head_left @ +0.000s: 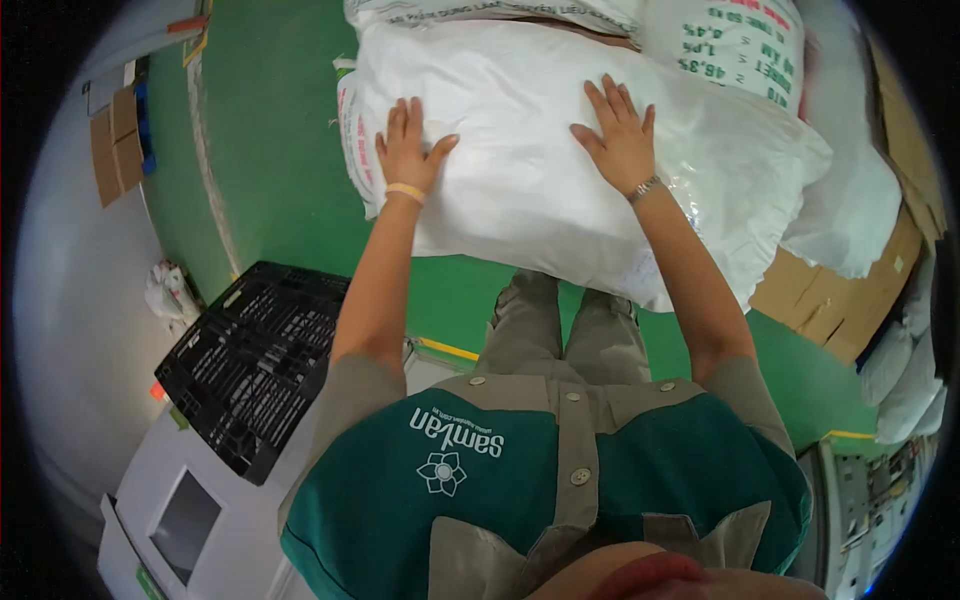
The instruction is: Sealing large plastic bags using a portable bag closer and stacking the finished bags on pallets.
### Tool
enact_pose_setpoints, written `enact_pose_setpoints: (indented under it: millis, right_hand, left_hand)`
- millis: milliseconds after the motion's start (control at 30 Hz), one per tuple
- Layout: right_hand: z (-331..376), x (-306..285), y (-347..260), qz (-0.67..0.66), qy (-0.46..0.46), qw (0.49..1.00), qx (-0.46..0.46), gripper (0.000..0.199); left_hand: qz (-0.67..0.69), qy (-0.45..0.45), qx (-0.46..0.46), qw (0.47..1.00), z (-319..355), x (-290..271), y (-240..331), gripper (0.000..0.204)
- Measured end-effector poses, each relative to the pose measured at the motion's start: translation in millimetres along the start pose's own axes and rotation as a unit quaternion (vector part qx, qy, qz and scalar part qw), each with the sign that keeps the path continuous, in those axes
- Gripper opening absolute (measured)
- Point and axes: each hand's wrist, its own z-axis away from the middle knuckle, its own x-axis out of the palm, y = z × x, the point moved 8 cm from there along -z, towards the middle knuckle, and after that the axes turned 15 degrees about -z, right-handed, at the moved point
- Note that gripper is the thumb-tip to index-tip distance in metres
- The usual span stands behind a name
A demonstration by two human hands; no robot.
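Note:
A big white woven sack [520, 170] lies on top of a stack of similar sacks in front of me. My left hand [408, 148] rests flat on its left part, fingers spread, with a yellow band at the wrist. My right hand [618, 135] presses flat on the sack's upper right, fingers apart, a bracelet on that wrist. Neither hand grips anything. A clear plastic-wrapped sack [760, 170] sits just to the right, partly under my right forearm.
Another white sack with green and red print [730, 40] lies behind. A black plastic pallet [250, 360] rests at the left over a white machine [180, 500]. Brown cardboard [850, 300] and more white bags [900, 370] stand at the right. The floor [270, 150] is green.

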Motion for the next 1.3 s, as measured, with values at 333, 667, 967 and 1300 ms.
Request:
enact_pose_setpoints:
  millis: [333,667,967,1300]
  right_hand:
    - [20,-22,41,0.057,0.018,0.998,0.009,0.056]
    - [38,-71,71,0.071,0.034,0.997,-0.007,0.057]
    - [42,-89,74,0.078,0.051,0.995,-0.020,0.055]
    - [47,-88,65,0.067,0.046,0.996,-0.024,0.055]
  left_hand:
    - [0.055,0.009,-0.047,0.997,-14,7,54,0.066]
    - [0.064,-0.026,0.026,0.997,-21,-10,109,0.053]
    - [0.107,-0.088,0.081,0.987,-62,-3,108,0.045]
    - [0.040,-0.101,0.124,0.986,-67,-13,108,0.046]
